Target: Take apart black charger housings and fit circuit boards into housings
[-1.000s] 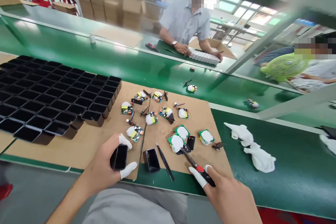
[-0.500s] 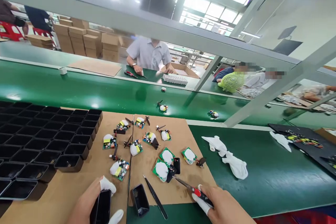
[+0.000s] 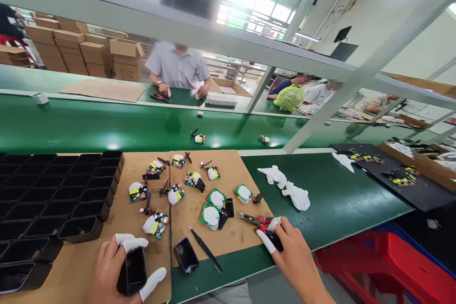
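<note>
My left hand (image 3: pixel 117 266), with white finger cots, grips a small open black plastic box (image 3: pixel 132 271) at the near edge of the cardboard. In my right hand (image 3: pixel 290 247) are pliers (image 3: pixel 253 220) with red and black handles. Their tips lie just right of a black plastic piece (image 3: pixel 230 207) beside green circuit boards (image 3: pixel 211 216) topped with white pads. Between my hands are a second black box (image 3: pixel 186 256) and black tweezers (image 3: pixel 205 249). More circuit boards (image 3: pixel 156 224) with white blobs and black plug parts are scattered on the cardboard (image 3: pixel 228 240).
Rows of black boxes (image 3: pixel 80 225) fill the left side. White cloth pieces (image 3: pixel 285 187) lie on the green table right of the cardboard. A green belt (image 3: pixel 153 128) runs behind, carrying several boards. A co-worker (image 3: pixel 178 69) sits opposite. A red stool (image 3: pixel 388 256) stands at lower right.
The view has swung right, bringing in the red stool. The pliers have shifted right, from the black part on the boards to just beside it. My left hand still holds the box.
</note>
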`<state>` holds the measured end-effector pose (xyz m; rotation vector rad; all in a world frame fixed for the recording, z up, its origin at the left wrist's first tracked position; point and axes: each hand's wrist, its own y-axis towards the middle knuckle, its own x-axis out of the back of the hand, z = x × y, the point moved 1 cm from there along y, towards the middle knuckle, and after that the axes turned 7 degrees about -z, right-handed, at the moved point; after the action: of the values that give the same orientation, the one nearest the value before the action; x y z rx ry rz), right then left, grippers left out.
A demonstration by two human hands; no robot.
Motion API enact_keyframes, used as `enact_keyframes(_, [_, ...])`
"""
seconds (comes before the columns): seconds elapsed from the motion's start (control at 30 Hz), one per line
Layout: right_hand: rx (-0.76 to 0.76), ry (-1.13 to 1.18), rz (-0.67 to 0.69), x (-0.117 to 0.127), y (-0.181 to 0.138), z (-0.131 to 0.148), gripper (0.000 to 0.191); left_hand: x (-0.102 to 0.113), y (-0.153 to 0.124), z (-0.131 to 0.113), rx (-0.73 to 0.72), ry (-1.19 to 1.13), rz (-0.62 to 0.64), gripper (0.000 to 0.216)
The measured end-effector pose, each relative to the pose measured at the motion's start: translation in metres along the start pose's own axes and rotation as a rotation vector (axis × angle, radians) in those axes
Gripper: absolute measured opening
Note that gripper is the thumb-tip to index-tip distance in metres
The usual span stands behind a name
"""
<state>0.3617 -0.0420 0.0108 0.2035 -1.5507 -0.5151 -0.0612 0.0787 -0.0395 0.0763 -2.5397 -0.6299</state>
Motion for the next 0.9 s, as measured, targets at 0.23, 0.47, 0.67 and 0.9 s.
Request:
enact_keyframes(0.23, [-0.122, 0.077, -0.049, 0.013, 0.011, 0.034, 0.029, 0.014, -0.006, 0.016, 0.082, 0.250, -0.013, 0.057])
enact_keyframes(0.47, [0.079, 0.267, 0.097, 0.010, 0.053, 0.107, 0.038, 0.029, -0.011, 0.028, 0.163, 0.195, 0.006, 0.078])
enact_keyframes(0.67, [0.188, 0.278, 0.120, -0.005, 0.074, 0.117, 0.038, 0.028, -0.012, 0.023, 0.133, 0.194, -0.014, 0.065])
enact_keyframes(0.9, [0.324, 0.356, -0.043, -0.021, 0.051, 0.103, 0.015, 0.029, -0.016, 0.021, 0.092, 0.280, 0.012, 0.062])
